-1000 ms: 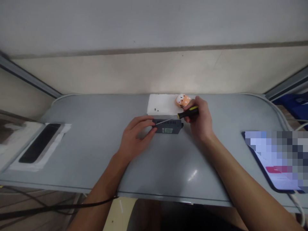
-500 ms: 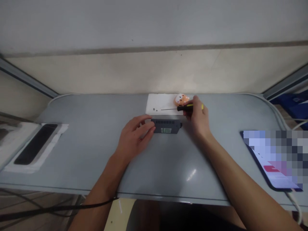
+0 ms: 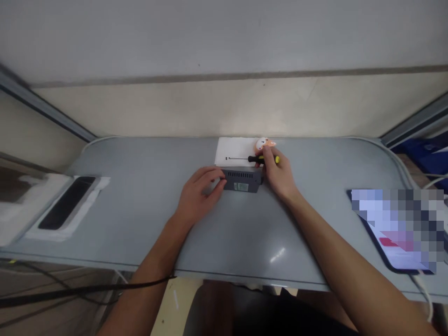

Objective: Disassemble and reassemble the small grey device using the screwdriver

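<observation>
A small dark grey box (image 3: 233, 183) with a row of vent slots and a pale label stands on the grey table. The fingers of my left hand (image 3: 200, 192) are closed on its left end. In my right hand (image 3: 280, 173) is a screwdriver (image 3: 252, 159) with a black and yellow handle, its thin shaft lying level and pointing left. The tip is over a white sheet (image 3: 233, 145), right beside tiny dark screws (image 3: 226, 158); whether it touches them I cannot tell. Behind my right fingers sits an orange and white animal-faced object (image 3: 261, 143), partly hidden.
A black phone (image 3: 68, 203) lies on white paper at the left. On the right is a lit tablet (image 3: 395, 233) with a white cable (image 3: 424, 291). A pale wall (image 3: 224, 107) rises behind the table, and a black cable (image 3: 87, 291) crosses by my left forearm.
My right hand has moved left with the screwdriver, bringing its tip from right of the screws to beside them. My left hand stays at the box. The view has shifted slightly.
</observation>
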A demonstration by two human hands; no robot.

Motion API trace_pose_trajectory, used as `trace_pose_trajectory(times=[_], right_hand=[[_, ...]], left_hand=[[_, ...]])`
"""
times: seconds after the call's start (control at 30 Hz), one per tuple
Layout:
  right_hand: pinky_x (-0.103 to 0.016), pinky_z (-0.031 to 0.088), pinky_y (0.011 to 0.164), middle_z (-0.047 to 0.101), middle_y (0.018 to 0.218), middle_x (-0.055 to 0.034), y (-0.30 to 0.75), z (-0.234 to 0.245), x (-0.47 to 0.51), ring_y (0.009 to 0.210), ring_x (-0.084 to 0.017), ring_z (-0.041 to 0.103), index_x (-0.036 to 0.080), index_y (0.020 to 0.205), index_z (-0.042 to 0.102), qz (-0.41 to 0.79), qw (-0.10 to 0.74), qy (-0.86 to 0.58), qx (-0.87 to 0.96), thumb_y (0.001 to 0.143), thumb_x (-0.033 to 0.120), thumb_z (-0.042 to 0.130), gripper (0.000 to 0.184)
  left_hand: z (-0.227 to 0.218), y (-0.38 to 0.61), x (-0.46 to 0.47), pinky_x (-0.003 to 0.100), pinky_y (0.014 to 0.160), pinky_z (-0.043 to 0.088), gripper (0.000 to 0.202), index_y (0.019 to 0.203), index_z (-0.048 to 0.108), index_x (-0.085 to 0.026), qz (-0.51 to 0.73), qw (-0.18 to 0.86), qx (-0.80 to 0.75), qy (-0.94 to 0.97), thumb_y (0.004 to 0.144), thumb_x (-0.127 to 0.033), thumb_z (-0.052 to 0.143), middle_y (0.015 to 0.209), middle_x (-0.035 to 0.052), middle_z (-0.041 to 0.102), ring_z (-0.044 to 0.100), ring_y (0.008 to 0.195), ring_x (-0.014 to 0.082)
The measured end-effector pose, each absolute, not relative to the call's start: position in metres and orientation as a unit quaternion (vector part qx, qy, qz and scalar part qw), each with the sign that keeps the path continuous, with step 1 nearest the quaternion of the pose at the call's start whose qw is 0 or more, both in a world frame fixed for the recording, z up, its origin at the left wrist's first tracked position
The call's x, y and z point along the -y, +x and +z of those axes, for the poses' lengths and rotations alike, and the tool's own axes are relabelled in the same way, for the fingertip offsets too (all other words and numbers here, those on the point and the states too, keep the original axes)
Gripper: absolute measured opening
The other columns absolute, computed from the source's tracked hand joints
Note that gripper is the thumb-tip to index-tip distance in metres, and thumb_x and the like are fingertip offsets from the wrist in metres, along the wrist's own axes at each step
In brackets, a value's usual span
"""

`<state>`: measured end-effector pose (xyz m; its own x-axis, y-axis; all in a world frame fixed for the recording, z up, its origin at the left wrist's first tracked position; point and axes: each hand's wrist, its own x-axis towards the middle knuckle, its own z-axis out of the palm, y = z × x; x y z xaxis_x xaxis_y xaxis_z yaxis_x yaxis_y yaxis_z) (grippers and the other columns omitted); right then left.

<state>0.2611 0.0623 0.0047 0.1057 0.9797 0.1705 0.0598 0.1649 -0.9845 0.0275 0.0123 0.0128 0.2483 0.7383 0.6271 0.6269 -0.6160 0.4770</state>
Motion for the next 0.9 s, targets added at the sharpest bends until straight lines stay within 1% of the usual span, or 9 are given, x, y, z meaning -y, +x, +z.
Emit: trace_pose_trajectory(times=[0.1,0.17,0.27,0.33,0.37,0.5,0.6,0.77,0.9], right_hand=[[-0.025,0.038,0.058,0.066,0.068,0.0007,0.263,0.006,-0.063,0.058,-0.011,0.051,0.021,0.088,0.072,0.424,0.58,-0.488,0.495,0.098,0.071,0.051,0.055],[-0.025,0.036,0.054,0.063,0.062,0.0013,0.268,0.007,-0.065,0.054,-0.01,0.049,0.021,0.086,0.072,0.45,0.605,-0.482,0.446,0.095,0.074,0.051,0.058],[-0.024,0.031,0.047,0.059,0.057,0.0018,0.277,0.009,-0.07,0.047,-0.01,0.046,0.02,0.078,0.069,0.487,0.639,-0.473,0.362,0.091,0.075,0.054,0.058],[-0.024,0.03,0.045,0.059,0.057,0.0018,0.284,0.01,-0.073,0.046,-0.009,0.047,0.02,0.073,0.066,0.501,0.657,-0.462,0.32,0.09,0.07,0.057,0.054],[-0.024,0.03,0.044,0.059,0.058,0.0019,0.287,0.012,-0.075,0.045,-0.009,0.047,0.02,0.07,0.064,0.507,0.666,-0.455,0.303,0.089,0.066,0.058,0.05],[-0.025,0.028,0.043,0.056,0.057,0.0026,0.297,0.017,-0.078,0.043,-0.007,0.044,0.02,0.061,0.059,0.519,0.7,-0.417,0.259,0.084,0.049,0.062,0.037],[-0.026,0.024,0.042,0.05,0.052,0.0036,0.303,0.018,-0.08,0.041,-0.008,0.042,0.021,0.058,0.057,0.508,0.713,-0.411,0.253,0.083,0.043,0.061,0.034],[-0.026,0.022,0.041,0.047,0.048,0.0035,0.311,0.015,-0.084,0.041,-0.008,0.04,0.021,0.057,0.057,0.476,0.731,-0.421,0.248,0.083,0.04,0.06,0.033],[-0.026,0.023,0.04,0.047,0.048,0.0034,0.317,0.014,-0.088,0.038,-0.007,0.039,0.02,0.056,0.056,0.454,0.739,-0.427,0.255,0.082,0.041,0.059,0.033]], left_hand=[[0.009,0.024,-0.015,0.035,0.087,0.062,0.013,0.111,0.07,-0.023,0.422,0.059,-0.448,0.786,0.101,-0.026,0.062,0.11,0.0058,0.076,0.071,0.089,0.0168],[0.007,0.021,-0.017,0.035,0.086,0.061,0.016,0.114,0.069,-0.023,0.414,0.054,-0.455,0.786,0.102,-0.027,0.06,0.111,0.0065,0.076,0.069,0.087,0.0164],[0.004,0.019,-0.019,0.039,0.093,0.061,0.018,0.117,0.068,-0.023,0.413,0.04,-0.451,0.79,0.101,-0.028,0.06,0.126,0.0096,0.075,0.072,0.104,0.0198],[0.002,0.021,-0.019,0.044,0.103,0.058,0.019,0.119,0.065,-0.023,0.405,0.033,-0.449,0.796,0.101,-0.028,0.061,0.138,0.0114,0.071,0.07,0.121,0.0234],[0.001,0.022,-0.019,0.046,0.106,0.057,0.021,0.121,0.064,-0.023,0.398,0.032,-0.451,0.798,0.101,-0.028,0.061,0.14,0.0118,0.07,0.069,0.124,0.0245],[0.001,0.03,-0.023,0.04,0.095,0.06,0.027,0.128,0.06,-0.021,0.376,0.026,-0.451,0.809,0.101,-0.026,0.057,0.129,0.0114,0.074,0.073,0.11,0.0228],[0.005,0.035,-0.032,0.038,0.091,0.06,0.021,0.121,0.061,-0.021,0.348,0.011,-0.441,0.827,0.102,-0.027,0.054,0.125,0.0109,0.073,0.073,0.108,0.0229],[0.018,0.037,-0.048,0.044,0.095,0.056,0.018,0.114,0.063,-0.022,0.305,-0.071,-0.419,0.853,0.098,-0.029,0.06,0.132,0.0141,0.07,0.072,0.112,0.0282],[0.031,0.048,-0.052,0.049,0.103,0.049,0.034,0.125,0.062,-0.021,0.292,-0.143,-0.359,0.875,0.093,-0.031,0.065,0.143,0.0173,0.066,0.068,0.123,0.0335]])
